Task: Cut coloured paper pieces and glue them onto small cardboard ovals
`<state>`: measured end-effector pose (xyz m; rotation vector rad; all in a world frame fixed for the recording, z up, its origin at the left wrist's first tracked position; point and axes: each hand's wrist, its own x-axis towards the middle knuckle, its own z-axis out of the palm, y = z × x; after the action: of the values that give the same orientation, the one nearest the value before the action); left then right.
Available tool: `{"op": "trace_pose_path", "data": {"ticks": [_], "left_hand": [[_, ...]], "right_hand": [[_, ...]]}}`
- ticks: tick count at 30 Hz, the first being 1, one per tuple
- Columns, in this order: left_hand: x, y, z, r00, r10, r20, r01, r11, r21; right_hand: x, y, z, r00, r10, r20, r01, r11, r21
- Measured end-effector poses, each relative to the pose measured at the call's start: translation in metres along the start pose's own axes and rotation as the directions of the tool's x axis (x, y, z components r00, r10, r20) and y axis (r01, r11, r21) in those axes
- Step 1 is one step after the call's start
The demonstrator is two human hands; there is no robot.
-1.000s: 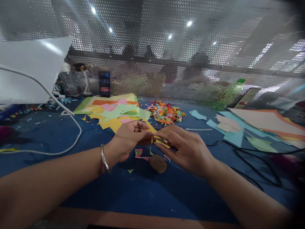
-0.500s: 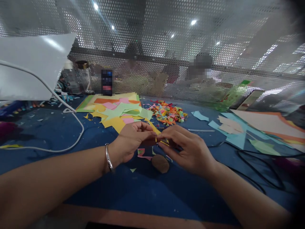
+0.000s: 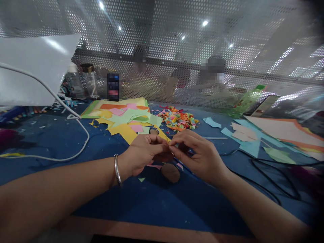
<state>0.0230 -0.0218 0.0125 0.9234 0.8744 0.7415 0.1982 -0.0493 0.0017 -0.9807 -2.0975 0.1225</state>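
My left hand (image 3: 144, 150), with a silver bangle at the wrist, pinches with thumb and fingers. My right hand (image 3: 196, 152) pinches right against it, so that their fingertips meet. A little yellow paper strip (image 3: 169, 143) is between the fingertips, mostly hidden by them. Just below the hands, a brown oval stone-like piece (image 3: 170, 173) lies on the blue table. Pink paper scraps (image 3: 155, 166) and a small green triangle of paper (image 3: 142, 179) lie near it. Behind my left fingers a second brownish round piece (image 3: 154, 131) shows in part.
Sheets of coloured paper (image 3: 121, 130) lie behind the hands, beside a heap of small folded paper bits (image 3: 179, 119). More paper (image 3: 249, 145) and a black cable (image 3: 268, 179) are at the right. A white cable (image 3: 87, 135), bottles (image 3: 90, 82) and a phone (image 3: 113, 87) stand left.
Both hands have drawn their fingertips closer together, and the yellow strip between them is now more covered. My left hand has shifted slightly right and down, uncovering the round piece behind it.
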Motion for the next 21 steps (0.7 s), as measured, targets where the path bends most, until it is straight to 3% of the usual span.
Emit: {"op": "trace_pose_path", "data": {"ticks": [11, 21], "left_hand": [[-0.0019, -0.0012, -0.0023, 0.997, -0.062, 0.056, 0.053, 0.988, 0.145], [-0.0009, -0.0052, -0.0038, 0.993, 0.089, 0.077, -0.101, 0.981, 0.166]], "right_hand": [[0.0006, 0.0022, -0.0007, 0.981, 0.178, 0.079, -0.181, 0.982, 0.044], [0.0011, -0.0008, 0.0005, 0.947, 0.306, 0.102, -0.318, 0.937, 0.147]]}}
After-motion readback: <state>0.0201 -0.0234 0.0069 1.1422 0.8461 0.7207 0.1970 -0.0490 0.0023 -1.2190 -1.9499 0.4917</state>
